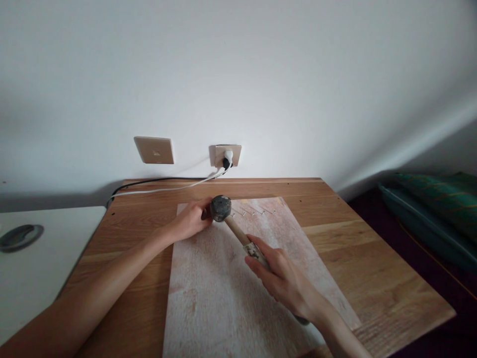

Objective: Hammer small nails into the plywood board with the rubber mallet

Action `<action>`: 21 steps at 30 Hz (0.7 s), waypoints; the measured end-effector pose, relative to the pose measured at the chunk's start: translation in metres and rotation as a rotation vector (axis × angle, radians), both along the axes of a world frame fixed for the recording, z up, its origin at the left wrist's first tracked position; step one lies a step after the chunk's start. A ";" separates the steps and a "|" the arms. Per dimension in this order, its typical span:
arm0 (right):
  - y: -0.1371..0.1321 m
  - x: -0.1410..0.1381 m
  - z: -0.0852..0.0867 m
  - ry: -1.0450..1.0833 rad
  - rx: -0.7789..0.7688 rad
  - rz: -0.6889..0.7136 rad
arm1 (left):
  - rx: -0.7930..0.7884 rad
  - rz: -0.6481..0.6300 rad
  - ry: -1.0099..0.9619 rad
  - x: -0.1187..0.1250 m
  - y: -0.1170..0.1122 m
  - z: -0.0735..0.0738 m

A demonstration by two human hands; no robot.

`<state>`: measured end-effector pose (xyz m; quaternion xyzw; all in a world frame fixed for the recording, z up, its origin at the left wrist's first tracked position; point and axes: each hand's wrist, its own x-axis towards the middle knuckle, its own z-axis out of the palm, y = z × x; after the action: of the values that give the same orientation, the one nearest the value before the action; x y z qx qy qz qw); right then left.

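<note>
My right hand (281,273) is wrapped round the handle of a rubber mallet (220,209), whose dark, worn head points away from me to the left. The handle is pale wood with a torn label. My left hand (192,219) is at the board's far left corner, directly beside the mallet head. Its fingers are pinched together, but the head partly covers them, and what they hold is hidden. Under both hands lies a whitish wooden board (208,293). Several thin nails (254,214) stand in a row along its far end, right of the mallet head.
The board rests on a brown wooden table (357,258) against a white wall. A white and a black cable (167,189) run along the table's back to a wall socket (225,155). A white cabinet (63,278) stands at left; cushions (439,209) lie at right.
</note>
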<state>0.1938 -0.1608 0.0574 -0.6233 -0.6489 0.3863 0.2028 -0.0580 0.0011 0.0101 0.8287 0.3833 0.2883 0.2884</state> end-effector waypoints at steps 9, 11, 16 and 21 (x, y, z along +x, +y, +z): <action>0.000 -0.002 0.000 0.027 -0.104 -0.004 | 0.006 -0.033 -0.016 -0.002 0.001 -0.004; 0.000 -0.002 -0.002 0.034 -0.104 -0.010 | -0.005 -0.035 -0.010 -0.002 0.002 -0.005; -0.004 0.000 -0.005 0.069 -0.096 -0.022 | 0.013 -0.041 -0.001 -0.001 0.002 -0.003; -0.005 0.000 -0.005 0.106 -0.109 -0.045 | 0.019 -0.041 0.002 -0.002 0.002 -0.003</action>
<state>0.1942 -0.1654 0.0524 -0.6264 -0.6011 0.4491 0.2112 -0.0599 0.0030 0.0066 0.8393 0.3637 0.2852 0.2861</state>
